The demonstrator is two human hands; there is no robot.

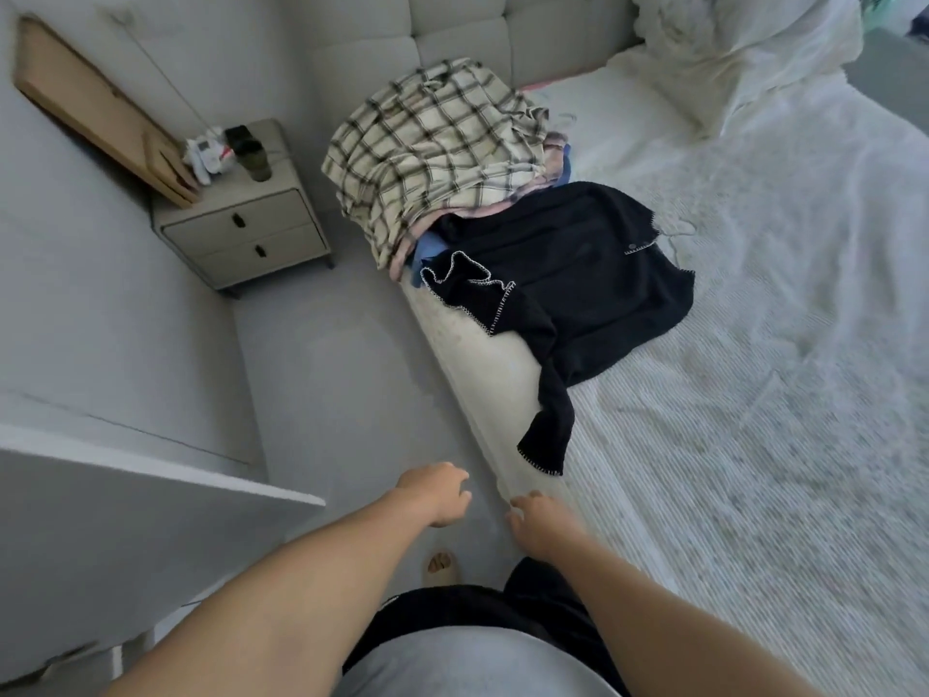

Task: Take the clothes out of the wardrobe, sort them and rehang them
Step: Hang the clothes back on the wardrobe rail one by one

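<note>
Both your left hand (pixel 438 495) and right hand (pixel 540 523) hang loosely curled, empty. Black knit cardigan with white stitched trim (pixel 568 289), bed's left edge: soft, limp; lift by shoulders.

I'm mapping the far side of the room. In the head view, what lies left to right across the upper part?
Wooden board → nightstand → plaid shirt pile → black garment → white pillows.
</note>
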